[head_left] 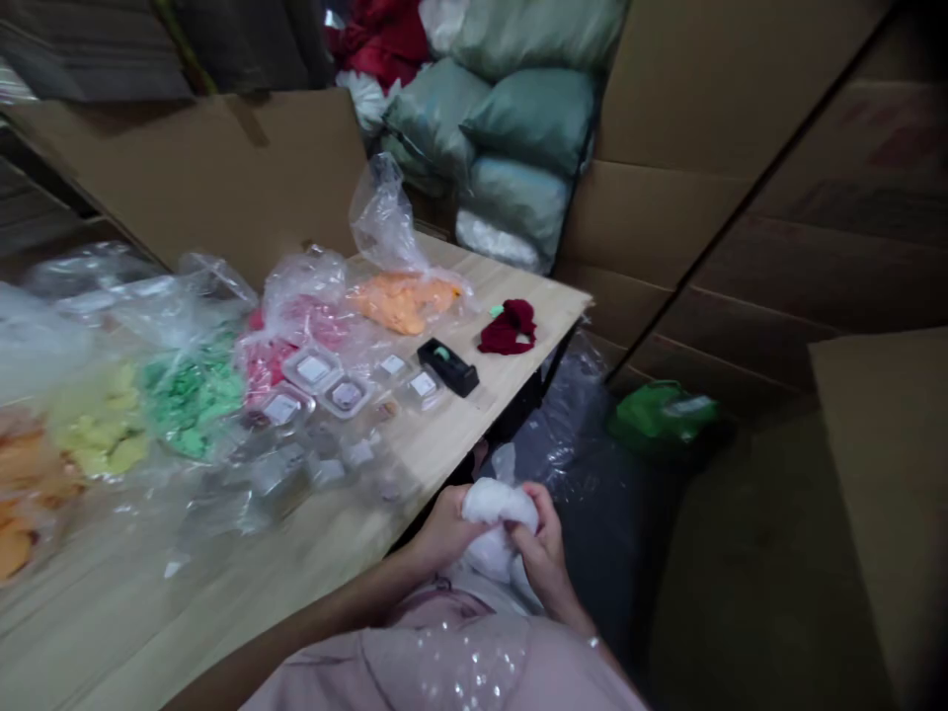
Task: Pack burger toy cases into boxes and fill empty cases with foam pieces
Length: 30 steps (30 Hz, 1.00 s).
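A soft white bundle (498, 502), its exact kind unclear, is held between my two hands in front of my body, just off the table's near edge. On its left side my left hand (446, 525) is closed round it. From the right my right hand (543, 541) grips it with thumb and fingers. More thin white material hangs below and behind the hands, partly hidden by them. On the table, a black tape dispenser (448, 367) and a dark red cloth piece (509, 328) lie closest to the hands.
Along the wooden table (444, 434) lie clear bags of orange pieces (400, 301), green pieces (194, 390) and yellow pieces (111, 420), with several small clear containers (347, 395). Stuffed sacks (529, 118) and cardboard (667, 217) stand behind. A green bag (659, 420) is on the floor.
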### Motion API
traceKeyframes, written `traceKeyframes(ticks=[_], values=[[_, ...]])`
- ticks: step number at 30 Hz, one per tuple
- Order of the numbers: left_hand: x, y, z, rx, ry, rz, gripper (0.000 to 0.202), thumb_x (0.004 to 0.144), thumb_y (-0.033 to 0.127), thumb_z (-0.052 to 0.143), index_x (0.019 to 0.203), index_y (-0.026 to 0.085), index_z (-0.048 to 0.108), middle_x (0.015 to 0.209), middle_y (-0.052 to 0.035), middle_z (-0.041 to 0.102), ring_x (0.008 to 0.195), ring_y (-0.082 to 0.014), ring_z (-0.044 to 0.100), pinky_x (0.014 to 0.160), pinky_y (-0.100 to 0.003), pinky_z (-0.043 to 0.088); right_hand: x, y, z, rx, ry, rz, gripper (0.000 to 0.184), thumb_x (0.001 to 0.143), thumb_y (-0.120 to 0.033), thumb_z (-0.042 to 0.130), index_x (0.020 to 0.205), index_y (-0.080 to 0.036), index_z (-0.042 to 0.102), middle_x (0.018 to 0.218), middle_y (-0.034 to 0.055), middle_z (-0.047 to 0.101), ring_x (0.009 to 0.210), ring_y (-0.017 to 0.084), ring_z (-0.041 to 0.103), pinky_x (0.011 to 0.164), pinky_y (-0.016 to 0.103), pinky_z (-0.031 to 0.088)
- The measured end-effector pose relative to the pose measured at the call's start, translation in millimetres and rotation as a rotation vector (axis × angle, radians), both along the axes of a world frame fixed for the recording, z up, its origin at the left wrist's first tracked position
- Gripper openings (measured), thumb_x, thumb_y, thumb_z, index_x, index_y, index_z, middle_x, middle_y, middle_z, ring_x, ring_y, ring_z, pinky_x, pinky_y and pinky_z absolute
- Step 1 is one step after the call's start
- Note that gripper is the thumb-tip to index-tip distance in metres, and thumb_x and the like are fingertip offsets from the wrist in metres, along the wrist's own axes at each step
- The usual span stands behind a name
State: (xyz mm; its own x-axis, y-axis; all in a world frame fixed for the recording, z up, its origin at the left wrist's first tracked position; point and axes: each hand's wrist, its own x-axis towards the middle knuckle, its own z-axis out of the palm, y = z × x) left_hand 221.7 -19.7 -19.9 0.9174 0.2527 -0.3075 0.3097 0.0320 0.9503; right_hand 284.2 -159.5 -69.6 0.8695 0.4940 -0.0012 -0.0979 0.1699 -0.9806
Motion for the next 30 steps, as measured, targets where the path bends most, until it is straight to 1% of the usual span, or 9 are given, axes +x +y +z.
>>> traceKeyframes(ticks=[3, 6, 10, 13, 15, 19, 21, 26, 30], values=[[-4.0, 3.3, -0.8, -0.255, 0.174, 0.003, 0.045, 0.057, 0.041, 0.081, 0.088, 0.01, 0.069, 0.076, -0.0026, 0.066, 0.068, -0.0154, 0.056, 0.065, -0.027, 0.043, -1.0, -2.0, -5.6, -0.183, -0.326, -0.19, 0.032, 0.076, -0.032, 0.06, 0.103, -0.02, 0.049, 0.097, 0.0036, 0.052, 0.086, 0.019, 0.053, 0.072, 0.03, 0.046], [-6.6, 2.4, 4.4, -0.389, 0.209, -0.019, 0.049, 0.05, 0.037, 0.087, 0.088, 0.011, 0.07, 0.078, -0.0022, 0.066, 0.071, -0.015, 0.057, 0.069, -0.027, 0.045, 0.8, -5.6, -6.9, -0.28, -0.753, -0.397, 0.021, 0.077, -0.025, 0.064, 0.092, -0.021, 0.049, 0.092, 0.0027, 0.05, 0.085, 0.019, 0.051, 0.075, 0.034, 0.045], [-3.6, -1.6, 7.7, -0.643, 0.168, 0.094, 0.055, 0.045, 0.038, 0.089, 0.089, 0.012, 0.069, 0.081, -0.0036, 0.067, 0.072, -0.0149, 0.058, 0.073, -0.029, 0.047, 2.3, -7.4, 2.3, -0.317, -1.157, -0.352, 0.012, 0.083, -0.017, 0.064, 0.092, -0.022, 0.057, 0.085, 0.0017, 0.049, 0.077, 0.017, 0.051, 0.073, 0.033, 0.046], [-1.7, -1.6, 6.3, -0.601, 0.138, 0.185, 0.053, 0.052, 0.046, 0.084, 0.089, 0.012, 0.068, 0.079, -0.0048, 0.065, 0.068, -0.015, 0.057, 0.069, -0.029, 0.046, 2.0, -5.5, 10.9, -0.414, -1.149, -0.17, 0.012, 0.089, -0.024, 0.059, 0.1, -0.022, 0.064, 0.095, 0.0068, 0.053, 0.085, 0.02, 0.055, 0.073, 0.034, 0.049], [-3.5, 0.0, 8.6, -0.408, 0.033, 0.185, 0.044, 0.059, 0.044, 0.08, 0.087, 0.012, 0.067, 0.077, -0.0032, 0.063, 0.068, -0.0141, 0.055, 0.068, -0.027, 0.045, 2.5, -4.7, 12.6, -0.445, -1.038, -0.047, 0.018, 0.091, -0.032, 0.057, 0.101, -0.019, 0.065, 0.098, 0.0094, 0.055, 0.087, 0.021, 0.058, 0.072, 0.033, 0.052], [-13.5, 0.6, 24.1, 0.14, -0.216, 0.003, 0.02, 0.071, 0.034, 0.07, 0.069, 0.015, 0.062, 0.069, 0.0005, 0.055, 0.068, -0.0133, 0.05, 0.07, -0.026, 0.042, 5.6, -5.0, 9.0, -0.377, -0.894, 0.089, 0.024, 0.093, -0.037, 0.052, 0.097, -0.019, 0.068, 0.089, 0.0089, 0.064, 0.083, 0.022, 0.064, 0.066, 0.03, 0.055], [-17.1, -1.4, 30.9, 0.245, -0.2, 0.019, 0.022, 0.076, 0.034, 0.065, 0.066, 0.015, 0.06, 0.067, 0.0008, 0.054, 0.067, -0.0132, 0.048, 0.068, -0.025, 0.041, 5.7, -4.4, 10.7, -0.317, -0.891, 0.101, 0.022, 0.093, -0.033, 0.052, 0.094, -0.019, 0.069, 0.083, 0.008, 0.066, 0.078, 0.021, 0.066, 0.063, 0.028, 0.055], [-7.1, -0.2, 24.4, -0.12, -0.067, 0.363, 0.035, 0.069, 0.03, 0.07, 0.099, 0.016, 0.058, 0.081, 0.0003, 0.058, 0.071, -0.0134, 0.052, 0.065, -0.024, 0.043, -3.5, 0.3, 34.2, -0.215, -0.92, 0.062, 0.015, 0.09, -0.016, 0.055, 0.095, -0.019, 0.069, 0.075, 0.0052, 0.064, 0.065, 0.015, 0.062, 0.059, 0.023, 0.051], [3.8, 8.3, 11.4, -0.315, 0.072, 0.294, 0.045, 0.072, 0.026, 0.059, 0.116, 0.018, 0.052, 0.081, 0.0002, 0.056, 0.065, -0.0134, 0.05, 0.061, -0.026, 0.042, -6.5, 3.3, 48.9, -0.205, -0.809, 0.065, 0.013, 0.09, -0.02, 0.057, 0.087, -0.019, 0.069, 0.07, 0.0029, 0.059, 0.061, 0.014, 0.057, 0.055, 0.022, 0.047]])
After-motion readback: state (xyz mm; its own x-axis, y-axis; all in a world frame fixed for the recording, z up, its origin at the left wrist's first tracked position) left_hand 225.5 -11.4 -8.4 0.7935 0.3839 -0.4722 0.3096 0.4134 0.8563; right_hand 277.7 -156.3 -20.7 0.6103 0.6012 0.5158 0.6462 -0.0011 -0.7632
